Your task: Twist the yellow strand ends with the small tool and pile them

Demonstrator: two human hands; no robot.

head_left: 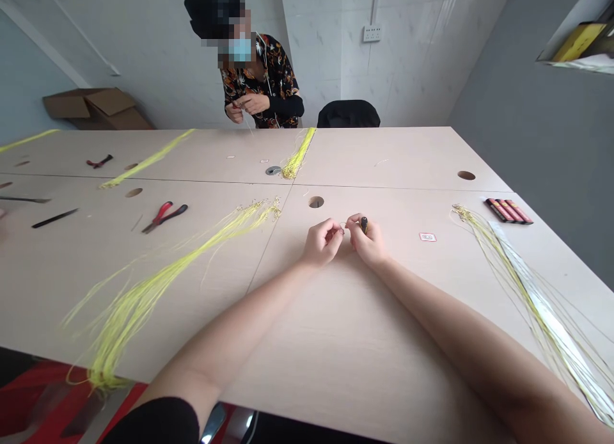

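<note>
My left hand (322, 241) and my right hand (367, 239) meet over the middle of the light wooden table (336, 341), fingertips pinched together on something tiny and pale that I cannot make out. The right hand also grips a small dark tool with a yellow mark (364, 224), its tip sticking up past the fingers. A long bundle of yellow strands (158, 281) fans across the table to my left. Another bundle of yellow strands (532, 297) lies on a clear strip to my right.
Red-handled pliers (164, 215) lie at left, red and black sticks (508, 210) at right, a small tag (427, 237) near my right hand. Across the table a person (261, 79) in a patterned top works with both hands by another yellow bundle (297, 155). Round holes (316, 202) dot the tabletop.
</note>
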